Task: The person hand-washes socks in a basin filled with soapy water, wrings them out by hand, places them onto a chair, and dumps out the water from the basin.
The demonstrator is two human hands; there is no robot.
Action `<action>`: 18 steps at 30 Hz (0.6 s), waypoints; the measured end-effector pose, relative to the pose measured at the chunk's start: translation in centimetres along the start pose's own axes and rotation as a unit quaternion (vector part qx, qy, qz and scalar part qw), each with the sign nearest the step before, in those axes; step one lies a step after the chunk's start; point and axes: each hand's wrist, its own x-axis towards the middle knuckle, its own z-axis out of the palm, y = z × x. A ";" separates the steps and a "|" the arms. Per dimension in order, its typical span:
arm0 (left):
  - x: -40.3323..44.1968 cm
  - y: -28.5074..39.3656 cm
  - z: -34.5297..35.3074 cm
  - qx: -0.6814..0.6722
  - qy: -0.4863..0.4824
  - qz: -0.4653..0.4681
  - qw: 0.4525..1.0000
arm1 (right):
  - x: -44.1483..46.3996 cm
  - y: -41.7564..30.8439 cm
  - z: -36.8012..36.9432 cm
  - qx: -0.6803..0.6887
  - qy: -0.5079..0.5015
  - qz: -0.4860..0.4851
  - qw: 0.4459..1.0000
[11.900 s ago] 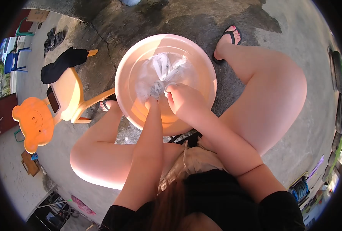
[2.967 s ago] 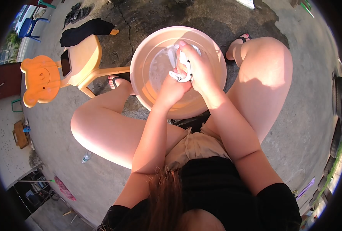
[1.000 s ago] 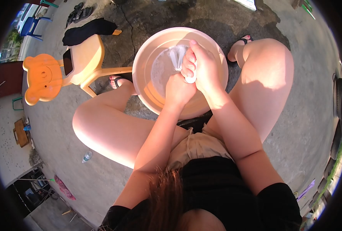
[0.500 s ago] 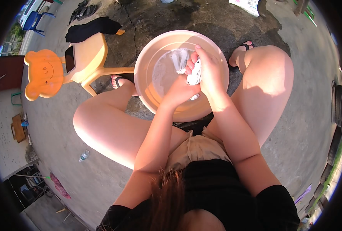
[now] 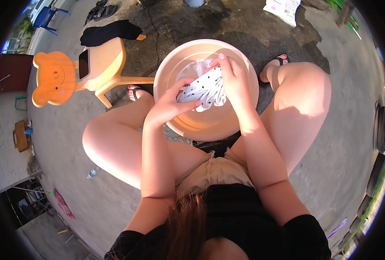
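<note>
A white cloth with black dots [image 5: 204, 88] is stretched between my two hands above a round pale-orange basin [image 5: 181, 123]. My left hand [image 5: 170, 104] grips its left edge, thumb on top and fingers behind. On the other side, my right hand [image 5: 233, 80] holds the bunched right part of the cloth. Inside the basin, cloudy water shows in part beneath the cloth; the rest of it is hidden by the cloth and my hands.
A small chair with a bear-face back [image 5: 55, 80] stands left of the basin, with a dark phone-like slab [image 5: 84, 65] and black cloth [image 5: 112, 34] on it. A white packet [image 5: 283, 11] lies at the back right, sandals [image 5: 104, 13] at the back left, a plastic bottle [image 5: 93, 172] beside my left leg.
The dotted cloth was bunched small and squeezed between both hands; now it is spread wider. My left hand has moved left, away from my right hand.
</note>
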 end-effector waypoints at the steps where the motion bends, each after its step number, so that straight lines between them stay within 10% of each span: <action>1: -0.2 0.4 -0.2 0.001 0.006 -0.021 1.000 | 0.0 0.0 -0.1 -0.031 -0.001 -0.001 1.000; 10: -1.7 3.6 -2.0 -0.059 0.183 0.017 0.981 | -0.6 -0.4 0.2 -0.160 -0.087 0.020 0.983; 18: -1.6 9.3 -6.7 0.315 0.041 0.015 0.948 | -2.2 -0.5 1.5 -0.248 -0.205 0.074 0.944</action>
